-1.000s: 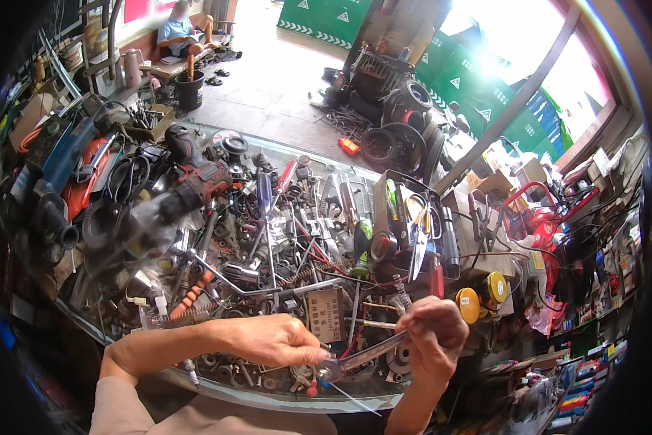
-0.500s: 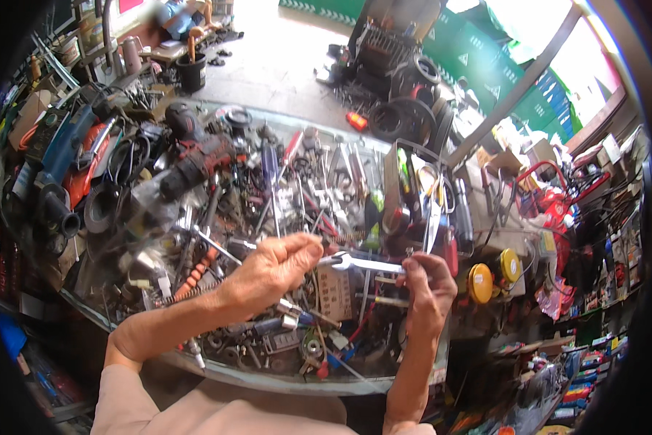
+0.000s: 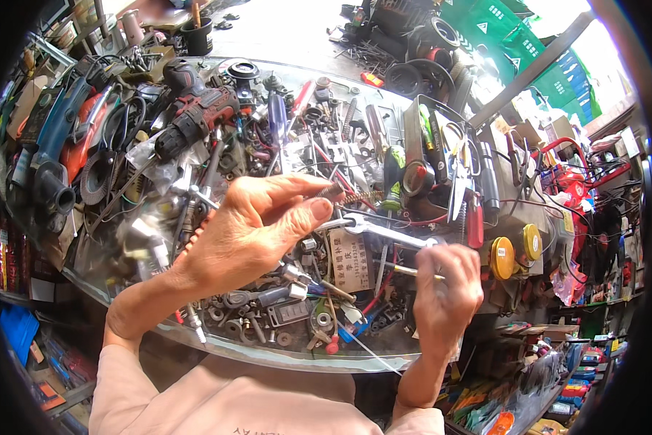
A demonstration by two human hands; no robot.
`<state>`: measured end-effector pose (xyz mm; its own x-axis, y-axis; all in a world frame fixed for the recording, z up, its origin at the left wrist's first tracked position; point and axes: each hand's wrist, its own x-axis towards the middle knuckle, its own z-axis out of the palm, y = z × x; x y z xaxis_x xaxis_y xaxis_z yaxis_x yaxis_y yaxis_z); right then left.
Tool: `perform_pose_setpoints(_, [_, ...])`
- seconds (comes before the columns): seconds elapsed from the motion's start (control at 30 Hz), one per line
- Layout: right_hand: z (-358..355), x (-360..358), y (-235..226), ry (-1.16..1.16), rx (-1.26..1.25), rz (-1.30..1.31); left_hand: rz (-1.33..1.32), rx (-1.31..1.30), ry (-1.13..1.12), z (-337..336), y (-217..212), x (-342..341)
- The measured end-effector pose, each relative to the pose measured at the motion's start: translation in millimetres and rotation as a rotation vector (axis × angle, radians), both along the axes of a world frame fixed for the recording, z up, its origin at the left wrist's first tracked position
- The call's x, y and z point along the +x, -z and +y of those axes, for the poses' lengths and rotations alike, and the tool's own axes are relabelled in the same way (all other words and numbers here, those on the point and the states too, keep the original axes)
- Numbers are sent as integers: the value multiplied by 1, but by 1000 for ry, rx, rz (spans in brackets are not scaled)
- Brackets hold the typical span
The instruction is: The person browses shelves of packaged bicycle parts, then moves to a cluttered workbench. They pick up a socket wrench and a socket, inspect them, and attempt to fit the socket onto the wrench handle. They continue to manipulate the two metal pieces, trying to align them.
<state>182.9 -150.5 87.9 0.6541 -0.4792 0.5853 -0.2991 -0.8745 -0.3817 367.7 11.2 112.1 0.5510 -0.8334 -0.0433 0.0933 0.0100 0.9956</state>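
Note:
My left hand (image 3: 260, 225) is closed in a pinch, thumb against fingers, on a small grey ridged metal piece (image 3: 331, 191), which looks like a threaded bolt. A silver open-ended wrench (image 3: 387, 231) slants below and right of it, its jaw apart from the piece. At the wrench's far right end, the curled fingers of my right hand (image 3: 449, 293) meet the metal; motion smears them. Below the jaw lies a tan printed card (image 3: 349, 261). A coppery spring (image 3: 362, 196) shows just past my left fingertips.
Loose bolts, sockets and tools crowd the glass-topped table (image 3: 268, 355). A red-black cordless drill (image 3: 195, 116) lies at far left. On the right stand a metal tray (image 3: 442, 109) of scissors and tape, a red-handled screwdriver (image 3: 474, 225) and round yellow tins (image 3: 503, 258). Tyres (image 3: 405, 80) lie beyond.
My left hand has lifted the small metal piece up and away from the wrench's jaw. My right hand has shifted right and turned, blurring. The view has tilted, so the table sits higher.

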Motion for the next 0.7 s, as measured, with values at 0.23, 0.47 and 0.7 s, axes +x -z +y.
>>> perform_pose_setpoints(0.23, [59,-18,15,-504,157,539,-136,-15,-60,10,-16,4])
perform_pose_setpoints(0.47, [73,-14,18,-455,22,624,-234,-84,-136,16,-20,10])
perform_pose_setpoints(0.7, [78,0,17,-384,20,527,-357,-168,-161,25,-17,14])
